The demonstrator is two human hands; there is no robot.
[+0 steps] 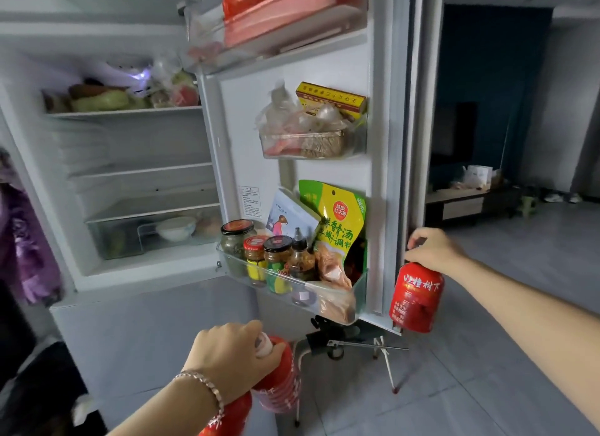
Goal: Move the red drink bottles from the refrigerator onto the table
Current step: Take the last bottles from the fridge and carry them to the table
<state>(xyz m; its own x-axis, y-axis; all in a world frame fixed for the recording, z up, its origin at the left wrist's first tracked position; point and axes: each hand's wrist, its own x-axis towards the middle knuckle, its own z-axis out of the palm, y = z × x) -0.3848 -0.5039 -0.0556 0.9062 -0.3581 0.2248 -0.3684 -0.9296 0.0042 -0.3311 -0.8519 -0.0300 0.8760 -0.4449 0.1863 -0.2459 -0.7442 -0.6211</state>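
Red bottles (417, 297) gripped by left hand (232, 359), right hand (431, 250), jars (276, 260) in door bin (358, 289)

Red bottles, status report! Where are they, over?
Left hand grips front red bottle by its top; second red bottle under that wrist. Right hand holds third red bottle. Fridge door open, table unseen.

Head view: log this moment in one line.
left hand grips red plastic drink bottle | right hand grips second red plastic bottle | white refrigerator door open
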